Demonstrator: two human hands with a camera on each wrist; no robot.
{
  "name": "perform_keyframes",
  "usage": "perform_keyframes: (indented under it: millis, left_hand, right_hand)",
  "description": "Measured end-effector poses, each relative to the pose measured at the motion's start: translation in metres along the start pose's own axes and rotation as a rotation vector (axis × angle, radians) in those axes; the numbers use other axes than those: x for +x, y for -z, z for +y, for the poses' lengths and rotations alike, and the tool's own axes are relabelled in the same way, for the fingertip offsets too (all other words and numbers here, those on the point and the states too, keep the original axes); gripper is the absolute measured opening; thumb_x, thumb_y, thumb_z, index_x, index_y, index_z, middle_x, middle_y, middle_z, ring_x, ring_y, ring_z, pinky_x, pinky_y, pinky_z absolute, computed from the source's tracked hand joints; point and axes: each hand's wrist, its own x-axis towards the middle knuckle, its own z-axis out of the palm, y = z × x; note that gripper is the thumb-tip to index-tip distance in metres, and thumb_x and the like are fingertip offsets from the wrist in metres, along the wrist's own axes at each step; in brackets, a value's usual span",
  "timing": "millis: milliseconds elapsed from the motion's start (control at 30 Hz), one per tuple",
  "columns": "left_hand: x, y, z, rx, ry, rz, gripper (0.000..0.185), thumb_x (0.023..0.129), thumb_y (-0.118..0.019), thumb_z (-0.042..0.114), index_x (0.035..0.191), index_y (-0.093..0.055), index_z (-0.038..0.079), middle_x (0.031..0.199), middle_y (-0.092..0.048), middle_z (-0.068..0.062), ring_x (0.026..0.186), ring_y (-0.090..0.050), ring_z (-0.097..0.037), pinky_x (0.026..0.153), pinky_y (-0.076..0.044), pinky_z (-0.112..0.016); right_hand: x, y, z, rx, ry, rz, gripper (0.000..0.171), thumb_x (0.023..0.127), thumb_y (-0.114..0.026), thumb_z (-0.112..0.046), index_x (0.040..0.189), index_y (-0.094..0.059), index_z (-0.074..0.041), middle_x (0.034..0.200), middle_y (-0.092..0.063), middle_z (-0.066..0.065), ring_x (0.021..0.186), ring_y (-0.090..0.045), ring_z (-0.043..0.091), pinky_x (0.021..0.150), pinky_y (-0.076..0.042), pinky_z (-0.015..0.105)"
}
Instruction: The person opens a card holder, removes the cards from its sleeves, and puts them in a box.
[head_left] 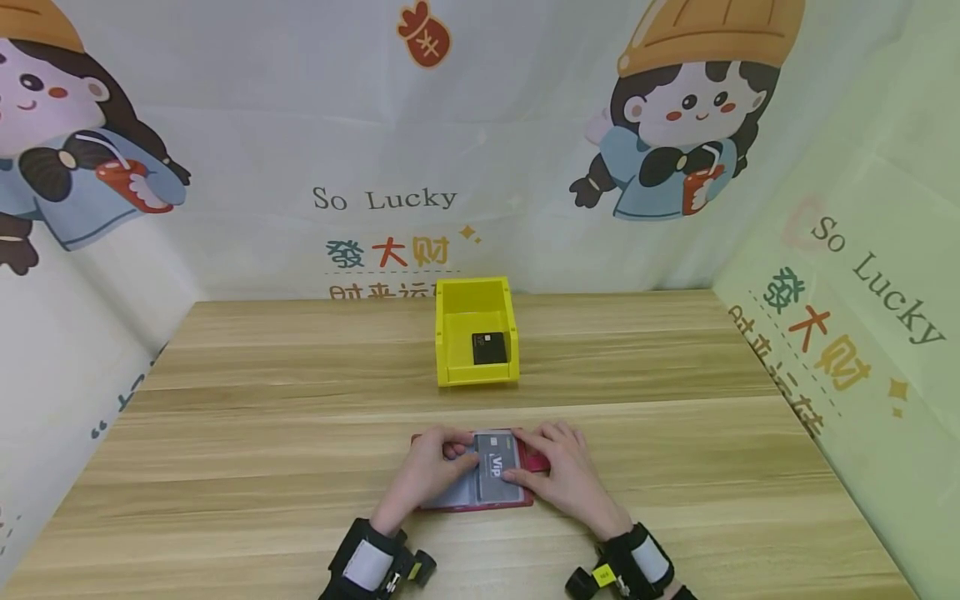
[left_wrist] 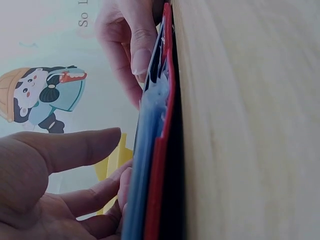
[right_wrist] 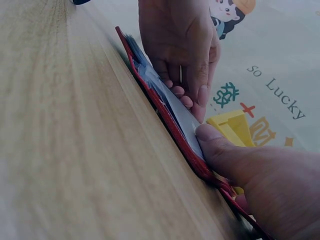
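Note:
A red card holder (head_left: 468, 508) with clear plastic sleeves (head_left: 450, 493) lies opened out on the wooden table. On its right part is a grey card (head_left: 495, 487) lettered "Vip". My left hand (head_left: 431, 467) reaches over the sleeves, its index finger and thumb tip near the card's left edge. In the left wrist view that thumb (left_wrist: 85, 147) is straight and stands off the sleeves. My right hand (head_left: 564, 471) is at the card's right side. Its thumb (right_wrist: 212, 142) presses the card's edge, and its index finger touches the top right corner area.
Behind the holder stands a yellow bin (head_left: 477, 375) with a black card (head_left: 489, 348) inside. Printed cloth (head_left: 525, 167) hangs along the back and sides of the wooden table (head_left: 300, 400).

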Motion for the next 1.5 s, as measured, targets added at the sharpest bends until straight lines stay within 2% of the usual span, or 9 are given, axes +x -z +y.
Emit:
perform_keyframes:
  millis: [200, 533, 1133, 1400, 1500]
  left_hand:
    - [0.001, -0.001, -0.001, -0.021, 0.023, 0.01, 0.017, 0.091, -0.071, 0.014, 0.1, -0.074, 0.0, 0.081, -0.06, -0.006, 0.071, -0.049, -0.014, 0.06, -0.037, -0.022]
    - [0.005, -0.006, -0.004, 0.039, 0.019, 0.029, 0.014, 0.091, -0.07, 0.014, 0.087, -0.074, 0.001, 0.067, -0.058, 0.0, 0.059, -0.047, -0.009, 0.052, -0.034, -0.02]
    - [0.002, 0.0, 0.001, 0.072, 0.025, 0.002, 0.015, 0.092, -0.065, 0.01, 0.081, -0.071, 0.001, 0.06, -0.043, 0.005, 0.055, -0.041, -0.009, 0.05, -0.028, -0.021]
    - [0.0, 0.009, -0.006, 0.111, 0.046, 0.006, 0.015, 0.092, -0.065, 0.011, 0.081, -0.07, 0.001, 0.063, -0.044, 0.003, 0.059, -0.043, -0.011, 0.053, -0.031, -0.023]
    - [0.0, 0.014, -0.008, 0.116, 0.054, 0.001, 0.018, 0.092, -0.064, 0.011, 0.076, -0.067, 0.002, 0.06, -0.041, 0.004, 0.057, -0.04, -0.011, 0.052, -0.029, -0.023]
  right_hand:
    - [0.0, 0.0, 0.0, -0.007, 0.0, -0.001, 0.059, 0.08, -0.081, -0.045, 0.131, -0.068, -0.017, 0.09, -0.054, -0.008, 0.089, -0.04, 0.01, 0.087, -0.028, 0.034]
    - [0.0, 0.001, -0.001, -0.011, -0.001, -0.02, 0.059, 0.081, -0.08, -0.045, 0.133, -0.067, -0.02, 0.089, -0.052, -0.009, 0.088, -0.038, 0.009, 0.085, -0.027, 0.033]
    - [-0.001, 0.0, 0.0, -0.007, 0.007, -0.019, 0.058, 0.081, -0.08, -0.044, 0.133, -0.067, -0.02, 0.093, -0.055, -0.009, 0.09, -0.039, 0.01, 0.085, -0.026, 0.033]
    - [0.0, 0.001, -0.001, -0.005, 0.005, -0.027, 0.059, 0.081, -0.081, -0.042, 0.134, -0.066, -0.02, 0.091, -0.053, -0.009, 0.089, -0.038, 0.011, 0.085, -0.025, 0.033]
    - [-0.001, 0.001, 0.0, -0.003, -0.004, -0.029, 0.058, 0.081, -0.081, -0.041, 0.134, -0.066, -0.02, 0.091, -0.051, -0.01, 0.09, -0.038, 0.01, 0.085, -0.025, 0.034]
